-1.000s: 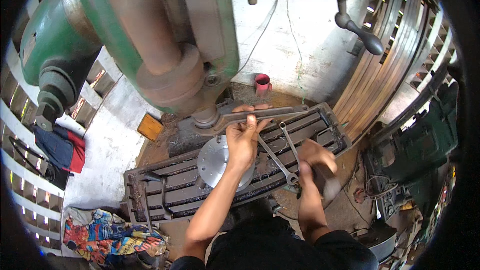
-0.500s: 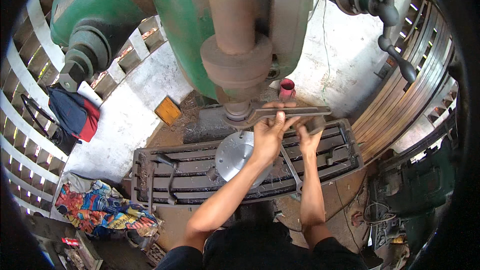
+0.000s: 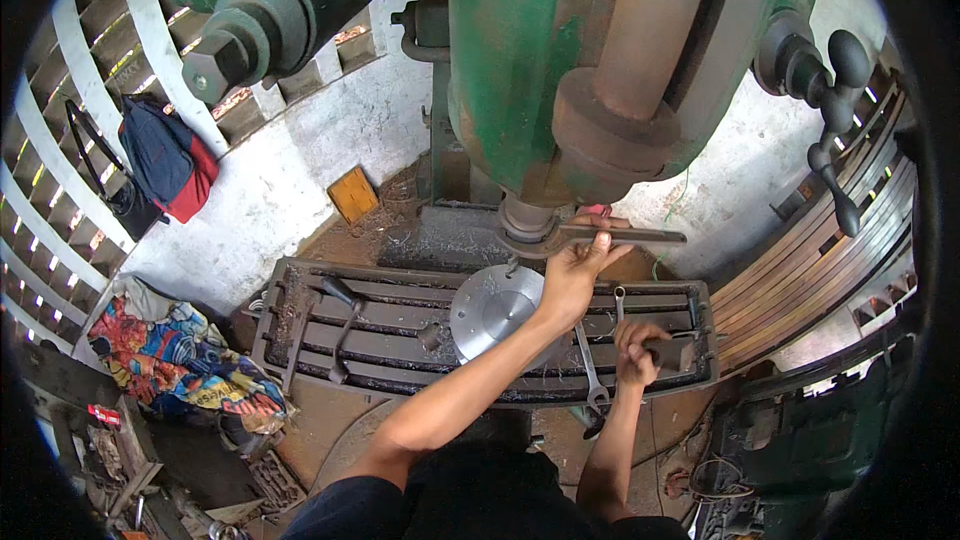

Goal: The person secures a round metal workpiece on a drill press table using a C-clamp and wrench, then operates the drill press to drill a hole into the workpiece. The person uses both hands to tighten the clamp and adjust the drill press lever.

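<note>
Gripping: with left hand (image 3: 570,285), a large wrench (image 3: 645,236) beyond the far edge of the disc; thumb laid over the handle and fingers bent behind it, closed on the metal without a gap.
Wrench: curved end against the lower part of the spindle (image 3: 525,215), just beyond the disc; handle running off to the right of it. Cannot tell how high above the disc.
Right hand: to the right of the disc, at a lower level in view; right hand (image 3: 635,352) curled tightly around a dark blocky tool (image 3: 680,352), of a kind too unclear to name.
Disc: round, silvery metal disc (image 3: 493,308) with small holes, on the slotted table (image 3: 390,345); partly hidden by the left forearm.
Loose wrenches: to the right of the disc, a slim wrench (image 3: 588,360) slanting toward the near edge; farther right, a ring-ended wrench (image 3: 619,302), partly covered by the right hand.
Crank: crank handle (image 3: 341,290) left of the disc, with a small cylindrical piece (image 3: 429,337) between.
Machine: green machine head (image 3: 500,70) beyond and above the disc.
Surroundings: far left of the disc, a colourful cloth (image 3: 185,360) and a dark blue and red bag (image 3: 165,155).
</note>
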`<action>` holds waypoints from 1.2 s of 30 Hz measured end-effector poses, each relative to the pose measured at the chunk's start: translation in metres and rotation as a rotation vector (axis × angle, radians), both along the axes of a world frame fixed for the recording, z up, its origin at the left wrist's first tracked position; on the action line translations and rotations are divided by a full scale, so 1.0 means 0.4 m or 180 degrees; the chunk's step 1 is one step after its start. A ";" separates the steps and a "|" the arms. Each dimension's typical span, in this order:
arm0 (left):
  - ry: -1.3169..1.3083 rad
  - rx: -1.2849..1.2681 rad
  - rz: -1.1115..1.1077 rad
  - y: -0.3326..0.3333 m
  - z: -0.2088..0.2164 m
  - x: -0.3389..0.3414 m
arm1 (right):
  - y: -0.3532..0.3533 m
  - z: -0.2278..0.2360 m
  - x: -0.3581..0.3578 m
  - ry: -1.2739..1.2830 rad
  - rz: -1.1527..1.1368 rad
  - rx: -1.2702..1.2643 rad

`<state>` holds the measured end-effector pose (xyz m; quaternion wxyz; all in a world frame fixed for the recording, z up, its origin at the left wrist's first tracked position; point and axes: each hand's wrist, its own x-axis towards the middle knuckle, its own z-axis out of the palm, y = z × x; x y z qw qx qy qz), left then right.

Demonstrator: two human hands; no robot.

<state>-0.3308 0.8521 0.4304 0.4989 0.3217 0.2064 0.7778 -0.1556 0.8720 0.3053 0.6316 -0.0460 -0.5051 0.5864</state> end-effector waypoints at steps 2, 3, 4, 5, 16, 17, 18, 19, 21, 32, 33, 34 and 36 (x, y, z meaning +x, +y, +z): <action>0.0189 -0.0018 -0.0057 -0.026 0.001 -0.003 | -0.046 -0.030 0.041 -0.0658 -0.0431 -0.0291; 0.0159 0.0074 -0.0180 -0.046 -0.001 -0.008 | -0.063 -0.044 0.057 -0.0954 -0.0709 -0.0643; 0.0155 0.0070 -0.0310 -0.074 -0.003 -0.016 | -0.079 -0.056 0.070 -0.1237 -0.0983 -0.0995; 0.0133 0.0127 -0.0432 -0.101 -0.005 -0.026 | -0.093 -0.067 0.082 -0.1047 -0.0877 -0.1014; -0.0075 -0.0075 -0.1573 -0.237 0.010 -0.188 | -0.231 -0.012 0.153 -0.0395 -0.0685 -0.0449; -0.0087 -0.0054 -0.1626 -0.242 0.013 -0.200 | -0.243 0.001 0.157 -0.0461 -0.0589 -0.0364; -0.0042 -0.0125 -0.1567 -0.256 0.015 -0.209 | -0.259 0.009 0.158 -0.0642 -0.0795 -0.0430; -0.0073 -0.0171 -0.1553 -0.264 0.018 -0.223 | -0.272 0.015 0.159 -0.0671 -0.0824 -0.0326; -0.0124 -0.0175 -0.1572 -0.277 0.021 -0.248 | -0.300 0.019 0.160 -0.0765 -0.0828 -0.0282; -0.0036 -0.0283 -0.1397 -0.284 0.032 -0.353 | -0.383 0.004 0.139 -0.1391 -0.1475 -0.0317; -0.0005 -0.0328 -0.1484 -0.286 0.036 -0.351 | -0.384 0.010 0.136 -0.1371 -0.1359 -0.0311; -0.0021 -0.0359 -0.1605 -0.290 0.039 -0.349 | -0.384 0.016 0.131 -0.1377 -0.1415 -0.0242; 0.0097 -0.0443 -0.1584 -0.297 0.041 -0.339 | -0.383 0.026 0.124 -0.1429 -0.1459 -0.0212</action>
